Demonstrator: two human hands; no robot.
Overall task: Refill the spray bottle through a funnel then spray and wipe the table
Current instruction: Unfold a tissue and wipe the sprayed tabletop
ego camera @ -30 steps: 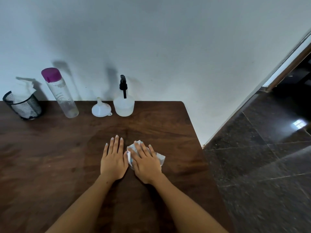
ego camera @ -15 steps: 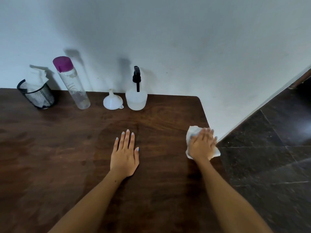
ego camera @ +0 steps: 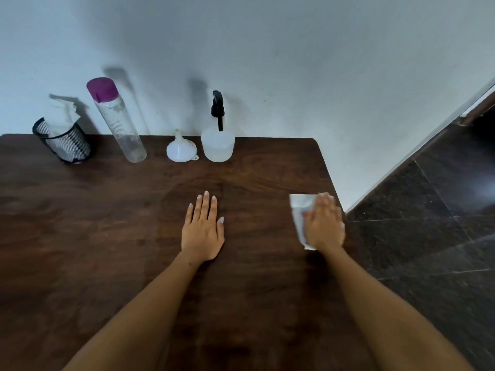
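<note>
My right hand (ego camera: 324, 224) presses flat on a white tissue (ego camera: 297, 212) near the right edge of the dark wooden table (ego camera: 107, 236); the hand is motion-blurred. Flat on the table's middle lies my left hand (ego camera: 203, 228), fingers straight and holding nothing. At the back by the wall stand a squat translucent spray bottle with a black pump head (ego camera: 217, 141), a white funnel (ego camera: 181, 149) turned mouth-down just left of it, and a tall clear bottle with a purple cap (ego camera: 115, 119).
A black mesh cup (ego camera: 63, 141) holding white tissues stands at the back left. The table's right edge drops to a dark tiled floor (ego camera: 428, 223). A pale wall (ego camera: 267, 62) runs directly behind the table.
My right hand slid the tissue from the table's middle, beside the left hand, out to the right edge, and now stays there. The left hand has stayed flat in place.
</note>
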